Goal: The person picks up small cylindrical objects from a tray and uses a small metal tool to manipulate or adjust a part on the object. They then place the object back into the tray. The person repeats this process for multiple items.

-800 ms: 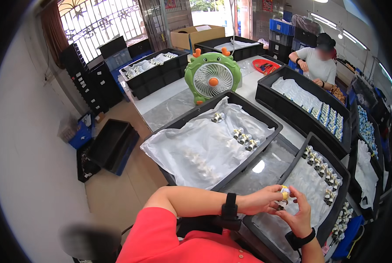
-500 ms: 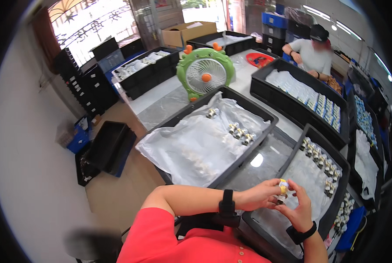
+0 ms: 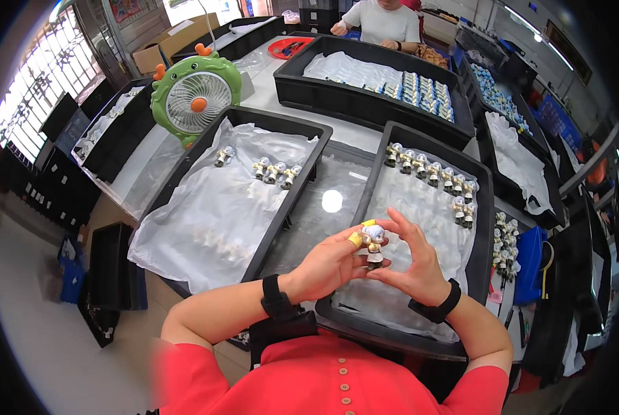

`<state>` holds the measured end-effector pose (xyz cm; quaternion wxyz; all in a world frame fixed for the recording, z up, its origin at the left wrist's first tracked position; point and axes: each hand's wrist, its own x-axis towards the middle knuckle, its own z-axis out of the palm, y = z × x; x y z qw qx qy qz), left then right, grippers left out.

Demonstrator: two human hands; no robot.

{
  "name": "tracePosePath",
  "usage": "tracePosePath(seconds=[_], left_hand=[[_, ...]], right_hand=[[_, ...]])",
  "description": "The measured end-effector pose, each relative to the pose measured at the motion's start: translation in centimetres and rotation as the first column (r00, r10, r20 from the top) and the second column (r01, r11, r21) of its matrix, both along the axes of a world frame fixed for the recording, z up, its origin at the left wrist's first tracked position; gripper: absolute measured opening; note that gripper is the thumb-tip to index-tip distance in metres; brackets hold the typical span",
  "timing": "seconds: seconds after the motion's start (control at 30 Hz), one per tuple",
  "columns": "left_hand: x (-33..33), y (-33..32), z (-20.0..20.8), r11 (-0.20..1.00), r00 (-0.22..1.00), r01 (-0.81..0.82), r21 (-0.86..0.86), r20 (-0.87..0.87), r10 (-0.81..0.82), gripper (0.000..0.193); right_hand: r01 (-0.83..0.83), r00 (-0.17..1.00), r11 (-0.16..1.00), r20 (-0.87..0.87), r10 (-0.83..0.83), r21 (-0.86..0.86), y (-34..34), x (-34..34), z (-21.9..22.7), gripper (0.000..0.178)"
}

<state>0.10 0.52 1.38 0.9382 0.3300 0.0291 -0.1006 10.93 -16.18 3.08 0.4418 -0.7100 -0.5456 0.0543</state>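
A small figurine (image 3: 374, 243) with a pale silver head, gold and white body and dark base is held upright above the right-hand tray. My left hand (image 3: 326, 266) pinches it from the left, with yellow wraps on the thumb and a finger. Around its right side curves my right hand (image 3: 420, 270), thumb and index finger wide apart; the thumb tip lies close to the base, and I cannot see whether it touches. Similar figurines (image 3: 434, 171) stand in rows at the far end of the lined black tray (image 3: 486, 207) below my hands.
Left of it, another lined black tray (image 3: 254, 266) holds several figurines (image 3: 275, 171). A green fan (image 3: 197, 93) stands behind that. Across the table is a black tray (image 3: 365, 107) of blue-and-white pieces, with a person (image 3: 385, 24) beyond. More figurines (image 3: 505, 242) lie beside a blue bin (image 3: 531, 266).
My view has swung right, so the trays appear farther left. The figurine now shows its front between my hands, and the right fingers are spread wider.
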Motion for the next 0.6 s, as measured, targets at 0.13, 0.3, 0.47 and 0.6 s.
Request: tracePosePath(seconds=[0.13, 0.3, 0.47, 0.6], left_hand=[[-0.02, 0.01, -0.24, 0.999, 1.000, -0.015, 0.037, -0.008, 0.016, 0.045], [-0.01, 0.01, -0.78, 0.991, 0.997, -0.077, 0.109, 0.026, 0.075, 0.043], [-0.08, -0.11, -0.70, 0.971, 0.991, -0.135, 0.200, 0.019, 0.134, 0.042], [-0.11, -0.23, -0.67, 0.960, 0.985, -0.169, 0.221, 0.009, 0.171, 0.042]], right_hand=[[0.003, 1.000, 1.000, 0.015, -0.003, 0.013, 0.12, 0.00, -0.03, 0.095], [-0.010, 1.000, 1.000, -0.008, 0.010, 0.007, 0.11, 0.34, -0.44, 0.090], [-0.031, 0.999, 0.999, -0.012, 0.030, -0.035, 0.02, 0.51, -0.38, 0.085], [-0.026, 1.000, 0.999, -0.007, 0.026, -0.024, 0.12, 0.55, -0.53, 0.083]])
